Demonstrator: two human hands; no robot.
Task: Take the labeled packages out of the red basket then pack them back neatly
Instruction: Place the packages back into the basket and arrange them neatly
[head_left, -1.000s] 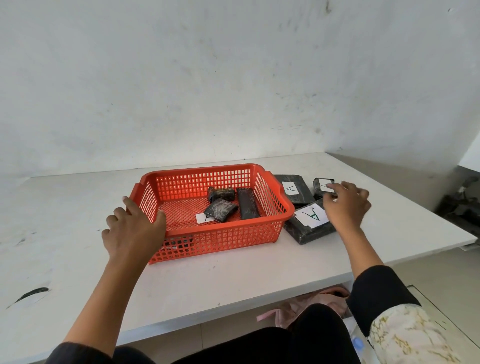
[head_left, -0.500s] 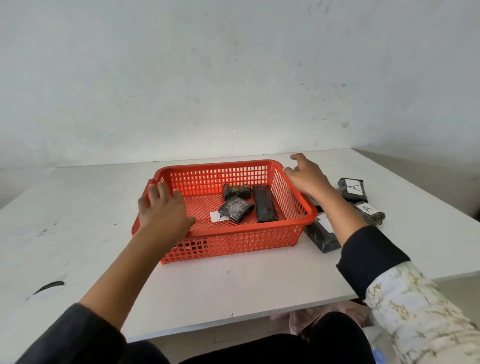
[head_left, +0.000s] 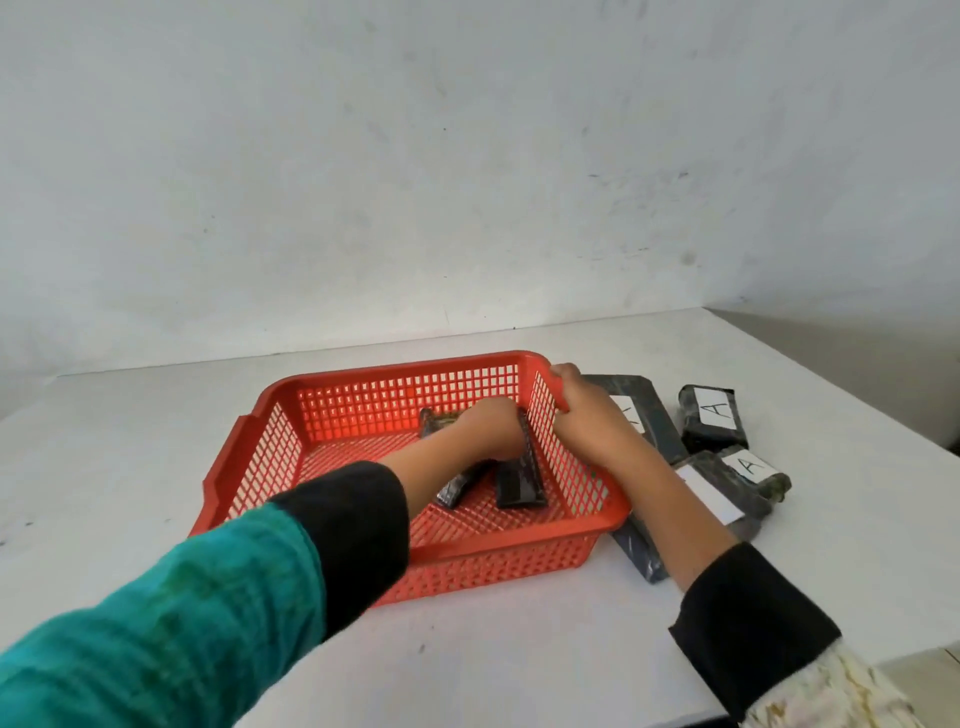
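1. 1 view only, from the head camera: the red basket (head_left: 363, 410) sits on the white table (head_left: 519, 649), its right rim gripped by the right hand (head_left: 582, 410), whose fingers curl closed over the edge.
2. 3 dark packages remain in the basket: a long flat one (head_left: 519, 483) beside the right wall, a smaller one (head_left: 457, 488) partly under the left forearm, and a third (head_left: 434, 422) near the back.
3. The left hand (head_left: 493, 428) reaches down among them, fingers bent onto the packages; whether it has closed on one I cannot tell.
4. 4 packages already lie outside, just right of the basket: a flat one at the back (head_left: 649, 410), a small one labeled A (head_left: 711, 418), another A-labeled one (head_left: 753, 470), and a long one (head_left: 644, 556) touching the basket's right wall.
5. Handling, as a judgement: the wrapping looks glossy and wrinkled, so probably slick and somewhat soft; the parcels seem light. Pinching across the narrow sides, thumb opposite fingers, should hold better than pressing on the smooth top or the paper label.
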